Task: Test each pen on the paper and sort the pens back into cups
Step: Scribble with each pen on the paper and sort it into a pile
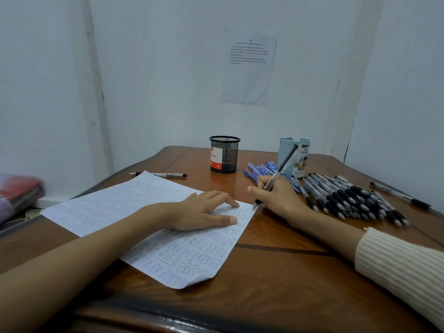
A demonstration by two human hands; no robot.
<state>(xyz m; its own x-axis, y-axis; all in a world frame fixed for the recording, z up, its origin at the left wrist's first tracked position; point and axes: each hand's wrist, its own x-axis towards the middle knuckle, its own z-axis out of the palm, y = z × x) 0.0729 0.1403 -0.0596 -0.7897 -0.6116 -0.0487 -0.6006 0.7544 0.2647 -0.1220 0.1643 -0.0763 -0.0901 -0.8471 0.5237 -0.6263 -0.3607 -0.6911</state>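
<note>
My left hand (204, 210) lay flat on paper (115, 203), fingers straight | my right hand (278, 198) pinched clear pen (281, 169), tip at paper's right edge | loose pens (348, 198) heaped right of paper | mesh cup (224, 155), blue cup (284, 146) beyond paper

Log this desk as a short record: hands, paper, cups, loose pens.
Left hand: flat on the white scribble-covered paper sheet
Right hand: grips a clear black-ended pen, tip at the sheet's right edge
Cups: black mesh cup and pale blue plastic cup, upright, far side of the wooden table
Loose pens: blue pen pile by the blue cup; black-grip pen pile right
</note>
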